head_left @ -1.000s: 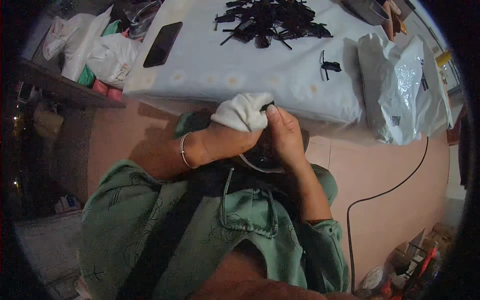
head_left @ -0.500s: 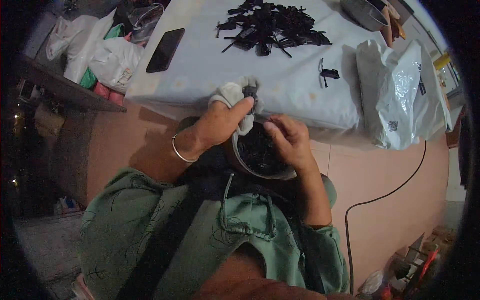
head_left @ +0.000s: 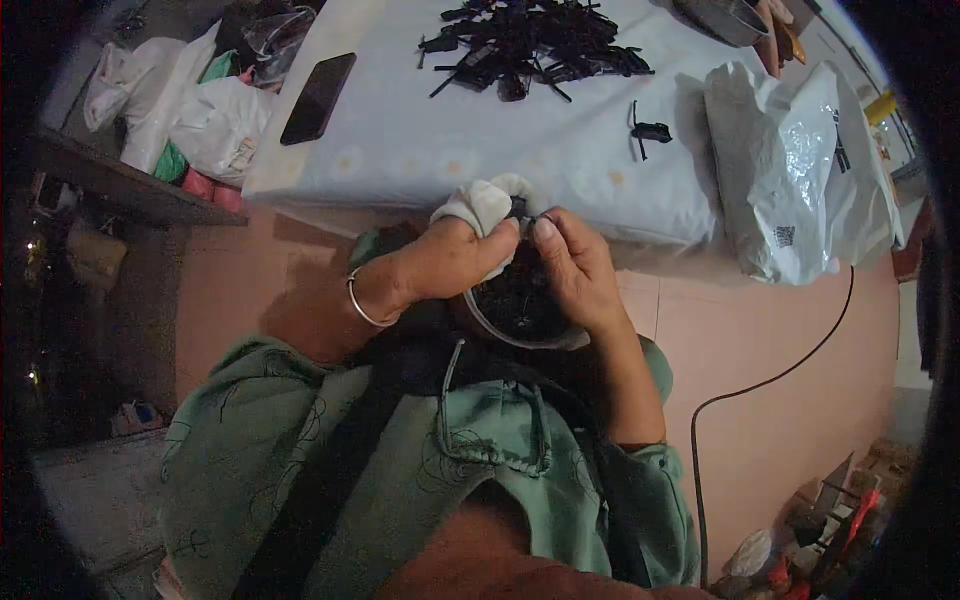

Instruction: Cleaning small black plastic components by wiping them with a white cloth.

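**Both hands meet over the bowl**

Our left hand (head_left: 445,262) is clenched around a white cloth (head_left: 487,203), bunched up above the thumb. Our right hand (head_left: 570,265) pinches a small black part (head_left: 523,209) at its fingertips, touching the cloth. Both hover just over a round bowl (head_left: 520,338) of dark pieces in our lap. On the pale table (head_left: 420,140) beyond lie a heap of black parts (head_left: 535,45), a phone (head_left: 318,97) and a silvery bag (head_left: 790,170)

Your single head view looks steeply down from above your own lap, close over your left hand (head_left: 440,262) and right hand (head_left: 575,270), and faces forward to the pale cloth-covered table (head_left: 400,150) at the frame's top.
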The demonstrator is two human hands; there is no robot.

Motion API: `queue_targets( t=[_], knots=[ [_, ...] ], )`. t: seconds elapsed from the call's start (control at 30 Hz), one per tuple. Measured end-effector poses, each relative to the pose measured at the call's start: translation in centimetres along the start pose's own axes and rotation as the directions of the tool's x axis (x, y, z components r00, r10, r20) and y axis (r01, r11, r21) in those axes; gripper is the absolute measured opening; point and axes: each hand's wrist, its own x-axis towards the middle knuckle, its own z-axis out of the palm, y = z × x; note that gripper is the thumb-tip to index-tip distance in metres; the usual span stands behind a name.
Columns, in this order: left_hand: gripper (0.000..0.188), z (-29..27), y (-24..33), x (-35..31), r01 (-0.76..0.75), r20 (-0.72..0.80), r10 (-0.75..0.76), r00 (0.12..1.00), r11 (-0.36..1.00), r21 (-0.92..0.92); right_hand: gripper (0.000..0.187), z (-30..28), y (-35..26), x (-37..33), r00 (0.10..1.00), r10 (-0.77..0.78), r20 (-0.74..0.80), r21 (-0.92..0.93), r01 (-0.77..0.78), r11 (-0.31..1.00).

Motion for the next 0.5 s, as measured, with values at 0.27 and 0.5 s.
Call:
queue_targets(
  t=[0.27,0.5],
  knots=[
    [0.019,0.4,-2.2,-0.1,-0.475,0.094,0.491,0.866,0.749,0.463,0.029,0.1,0.1,0.1,0.998,0.03,0.061,-0.087,-0.025,0.996],
    [0.018,-0.2,0.3,0.1,-0.456,0.242,0.387,0.89,0.724,0.517,0.03,0.5,0.8,0.1,0.999,-0.038,0.002,0.034,0.038,0.999]
  ],
)
